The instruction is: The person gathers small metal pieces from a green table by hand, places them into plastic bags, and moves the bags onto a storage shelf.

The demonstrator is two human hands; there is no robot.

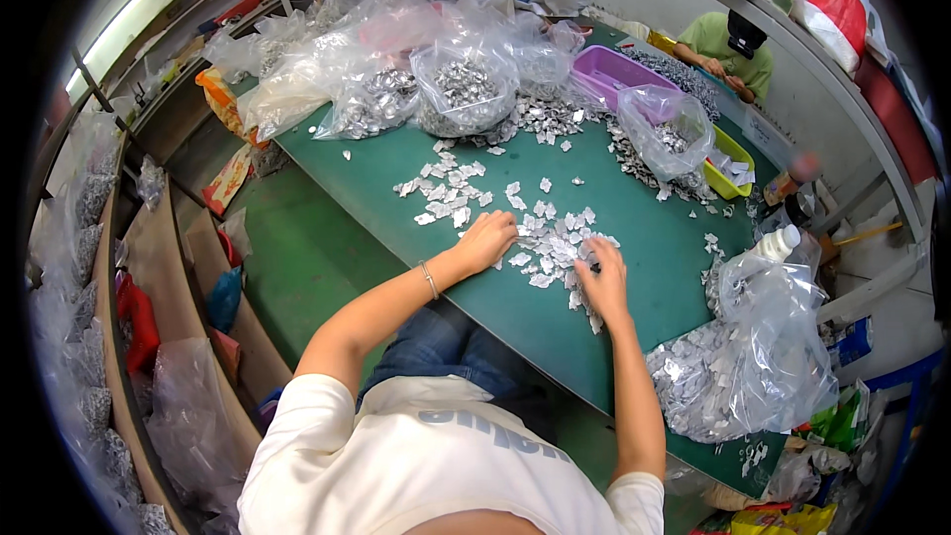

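Observation:
Small flat silvery-grey metal pieces lie in a loose pile on the green table. My left hand rests at the pile's left edge with its fingers curled together. What those fingertips hold, if anything, is hidden. On the pile's right side is my right hand, thumb and fingers apart over the pieces. A second scatter of similar pieces lies farther off, beyond my left hand.
Clear plastic bags of metal pieces crowd the table's far side. At the right stand a purple basket, a yellow-green basket and a large filled bag. A white bottle is behind it. A co-worker sits across.

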